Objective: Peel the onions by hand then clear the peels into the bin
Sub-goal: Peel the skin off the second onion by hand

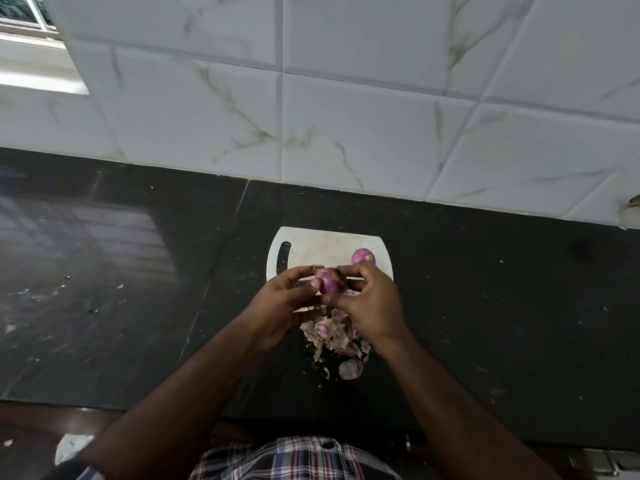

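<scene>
A small purple onion [329,284] is held above the white cutting board [322,245]. My left hand [282,306] grips it from the left, thumb on its skin. From the right, my right hand [369,303] pinches at its top with curled fingers. A second purple onion [363,257], mostly bare of dry skin, lies on the board's far right. Below my hands a pile of pale pink peels [334,334] covers the board's near edge and spills onto the counter. No bin is in view.
The black stone counter [502,306] stretches left and right of the board, speckled with small scraps. A marbled tile wall [346,116] rises behind. A window sill [38,60] sits at the far left. The counter's front edge runs just before my checked shirt [298,459].
</scene>
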A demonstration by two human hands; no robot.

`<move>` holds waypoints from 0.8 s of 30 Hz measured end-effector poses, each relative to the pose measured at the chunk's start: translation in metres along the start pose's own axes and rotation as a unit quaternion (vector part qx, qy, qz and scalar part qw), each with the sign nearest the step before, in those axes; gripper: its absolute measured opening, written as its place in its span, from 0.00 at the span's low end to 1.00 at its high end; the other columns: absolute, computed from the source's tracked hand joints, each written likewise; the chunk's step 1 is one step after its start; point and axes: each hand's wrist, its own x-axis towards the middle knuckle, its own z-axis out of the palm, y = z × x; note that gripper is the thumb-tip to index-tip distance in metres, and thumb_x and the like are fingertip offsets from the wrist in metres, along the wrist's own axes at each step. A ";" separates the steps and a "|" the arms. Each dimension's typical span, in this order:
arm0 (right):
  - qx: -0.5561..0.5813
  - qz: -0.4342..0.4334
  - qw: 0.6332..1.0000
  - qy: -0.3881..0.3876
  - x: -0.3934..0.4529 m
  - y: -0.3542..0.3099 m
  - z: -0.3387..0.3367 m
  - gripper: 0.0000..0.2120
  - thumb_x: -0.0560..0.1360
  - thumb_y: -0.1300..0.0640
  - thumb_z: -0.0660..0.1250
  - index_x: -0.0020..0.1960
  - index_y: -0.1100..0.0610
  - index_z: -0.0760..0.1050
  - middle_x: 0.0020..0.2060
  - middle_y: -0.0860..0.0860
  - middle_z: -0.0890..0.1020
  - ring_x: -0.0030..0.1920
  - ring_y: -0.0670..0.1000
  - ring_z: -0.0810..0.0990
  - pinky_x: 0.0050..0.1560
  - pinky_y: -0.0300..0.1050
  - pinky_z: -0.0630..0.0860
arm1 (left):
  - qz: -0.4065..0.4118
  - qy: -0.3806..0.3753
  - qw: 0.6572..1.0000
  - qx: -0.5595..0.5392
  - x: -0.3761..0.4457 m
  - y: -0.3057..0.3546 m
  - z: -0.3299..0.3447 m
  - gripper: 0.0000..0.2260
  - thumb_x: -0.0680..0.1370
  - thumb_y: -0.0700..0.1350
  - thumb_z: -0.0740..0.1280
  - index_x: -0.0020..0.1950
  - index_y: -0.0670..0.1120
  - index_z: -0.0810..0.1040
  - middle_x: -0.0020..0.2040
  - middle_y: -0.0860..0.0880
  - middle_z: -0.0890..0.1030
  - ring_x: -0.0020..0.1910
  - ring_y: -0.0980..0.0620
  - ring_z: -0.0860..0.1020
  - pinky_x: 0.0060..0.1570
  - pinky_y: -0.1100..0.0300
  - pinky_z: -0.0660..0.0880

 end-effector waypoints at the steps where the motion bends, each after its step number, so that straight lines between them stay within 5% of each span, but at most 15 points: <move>1: -0.009 -0.009 1.000 0.002 -0.001 -0.001 0.001 0.23 0.64 0.59 0.82 0.56 0.51 0.80 0.50 0.43 0.84 0.53 0.42 0.82 0.55 0.44 0.80 | -0.001 -0.004 1.000 0.000 0.000 -0.001 0.000 0.13 0.79 0.40 0.68 0.64 0.42 0.78 0.53 0.41 0.84 0.47 0.47 0.84 0.50 0.51 0.82; 5: 0.050 -0.025 0.998 -0.022 -0.001 -0.004 -0.001 0.14 0.67 0.56 0.80 0.49 0.46 0.83 0.46 0.40 0.85 0.52 0.40 0.83 0.58 0.44 0.80 | 0.020 -0.010 0.999 -0.046 -0.001 -0.003 -0.002 0.16 0.78 0.36 0.67 0.67 0.39 0.77 0.53 0.39 0.84 0.48 0.46 0.85 0.46 0.55 0.82; 10: 0.157 0.015 0.987 -0.022 0.006 0.005 -0.006 0.08 0.74 0.61 0.75 0.52 0.53 0.84 0.47 0.49 0.87 0.51 0.48 0.86 0.56 0.56 0.82 | 0.020 -0.043 0.996 -0.075 -0.002 -0.006 -0.005 0.20 0.76 0.34 0.66 0.68 0.42 0.77 0.60 0.40 0.82 0.55 0.44 0.83 0.50 0.54 0.83; 14: 0.078 0.002 0.992 -0.102 0.004 0.005 -0.008 0.22 0.72 0.52 0.76 0.65 0.50 0.79 0.57 0.43 0.84 0.58 0.39 0.81 0.60 0.43 0.79 | 0.018 -0.054 0.996 -0.066 -0.002 -0.009 -0.003 0.21 0.76 0.34 0.65 0.70 0.43 0.76 0.59 0.43 0.82 0.53 0.47 0.84 0.49 0.55 0.82; 16: 0.038 -0.016 0.995 -0.090 0.004 0.006 -0.005 0.25 0.70 0.55 0.79 0.66 0.51 0.79 0.56 0.43 0.84 0.56 0.38 0.81 0.61 0.42 0.79 | 0.019 -0.055 0.996 -0.070 0.000 -0.010 -0.003 0.21 0.76 0.34 0.65 0.69 0.43 0.77 0.58 0.44 0.83 0.52 0.49 0.84 0.49 0.55 0.82; 24: 0.081 0.018 0.993 -0.086 0.013 0.012 -0.005 0.11 0.75 0.57 0.73 0.57 0.51 0.84 0.50 0.47 0.87 0.53 0.46 0.85 0.58 0.54 0.81 | 0.016 -0.050 0.996 -0.068 0.003 -0.014 -0.009 0.19 0.75 0.34 0.66 0.63 0.49 0.83 0.57 0.44 0.83 0.54 0.47 0.83 0.54 0.54 0.82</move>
